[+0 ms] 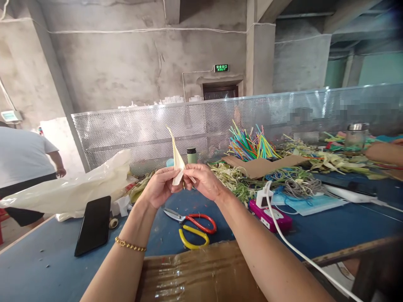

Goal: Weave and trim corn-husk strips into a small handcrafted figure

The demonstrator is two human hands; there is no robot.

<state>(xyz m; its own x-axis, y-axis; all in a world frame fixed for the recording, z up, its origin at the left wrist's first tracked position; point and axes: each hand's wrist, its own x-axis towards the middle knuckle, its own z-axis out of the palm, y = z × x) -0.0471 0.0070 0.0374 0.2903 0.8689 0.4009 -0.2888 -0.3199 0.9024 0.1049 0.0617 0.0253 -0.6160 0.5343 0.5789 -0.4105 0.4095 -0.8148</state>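
Between my two hands stands a pale cream corn husk (178, 159), its thin tapered tip pointing up and its wider end at my fingers. My left hand (161, 184) pinches it low on the left side. From the right, the fingertips of my right hand (204, 180) close on the same lower end, where a small piece folds outward. Just below my hands, a pair of scissors (184, 218) with one red and one yellow handle lies spread on the blue table (151, 243).
A black phone (93, 226) and a cream plastic bag (91, 180) lie left. A green bottle (192, 155) stands behind my hands. Rightward are husk piles (233, 180), colourful stems (247, 142), a magenta power strip (273, 218) and its white cable (285, 239). Cardboard (198, 277) sits below my forearms.
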